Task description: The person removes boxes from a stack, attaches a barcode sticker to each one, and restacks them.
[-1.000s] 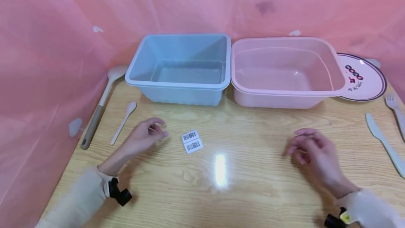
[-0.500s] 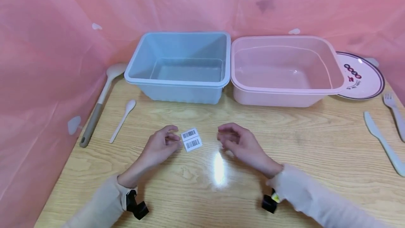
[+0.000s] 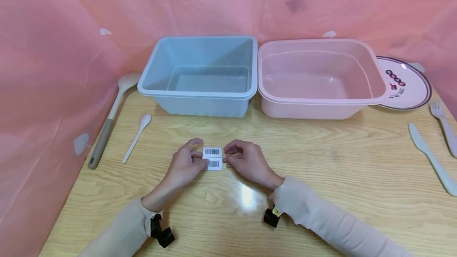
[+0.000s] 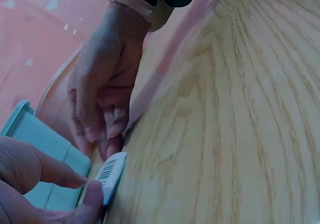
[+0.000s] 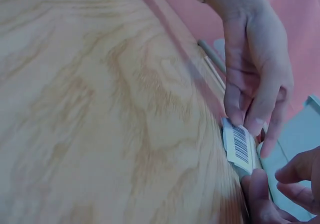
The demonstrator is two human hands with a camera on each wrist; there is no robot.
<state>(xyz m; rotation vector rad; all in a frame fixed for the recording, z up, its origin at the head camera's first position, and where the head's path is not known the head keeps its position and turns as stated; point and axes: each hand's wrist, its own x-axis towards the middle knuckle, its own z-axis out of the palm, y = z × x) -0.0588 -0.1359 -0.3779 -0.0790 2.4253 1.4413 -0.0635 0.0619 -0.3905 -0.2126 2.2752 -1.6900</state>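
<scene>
A small white card with two barcode labels (image 3: 212,152) is between my two hands in the middle of the table. My left hand (image 3: 183,166) pinches its left edge, the thumb lying over part of the lower barcode. At the opposite edge, the thumb and fingertips of my right hand (image 3: 250,162) pinch the card's right side. The right wrist view shows the barcode card (image 5: 240,146) tilted close over the tabletop. In the left wrist view the barcode card (image 4: 111,171) is seen nearly edge-on.
Behind the hands stand a blue basin (image 3: 200,104) and a pink basin (image 3: 307,111), side by side. A ladle (image 3: 107,130) and small spoon (image 3: 137,138) lie left. At right are a plate (image 3: 410,86), a fork (image 3: 444,126) and a green knife (image 3: 430,156).
My right hand has come in from the right to the card's right edge. My left hand has moved right and taken hold of the card, which has turned slightly and now sits straighter.
</scene>
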